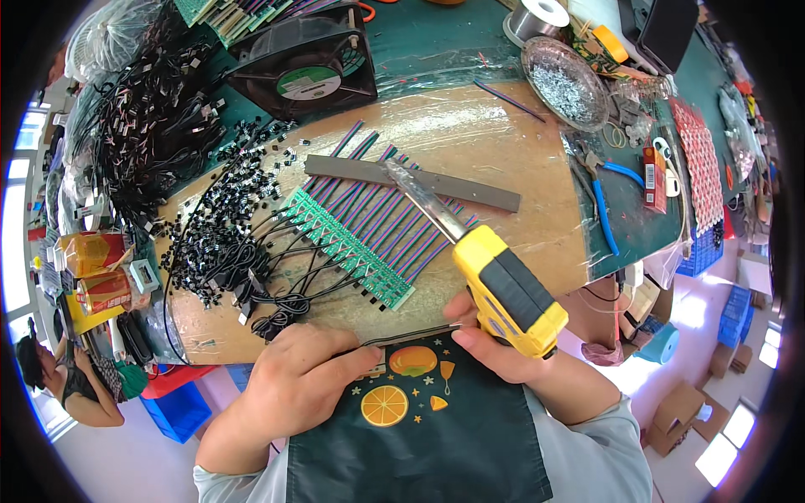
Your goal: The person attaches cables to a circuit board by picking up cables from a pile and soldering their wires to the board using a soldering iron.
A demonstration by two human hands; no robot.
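My left hand (306, 373) is closed on a thin black cable (407, 336) at the table's near edge. The cable runs across to the thumb and finger of my right hand (503, 352), which pinch its other end. That same hand also holds a yellow and black soldering gun (511, 293), its metal tip slanting up and left over a grey bar (474, 189). Beneath the tip lies a row of green circuit boards (348, 247) with striped flat wires (394, 222) fanning out on the far side. Black cables (293, 293) lead from its near side.
Many small black connectors (226, 201) are heaped at left, beside a bundle of black cables (151, 126). A black fan (310, 71) stands at the back. Toward the right are a dish of small clear parts (562, 84), blue-handled pliers (604, 210) and a solder spool (537, 21).
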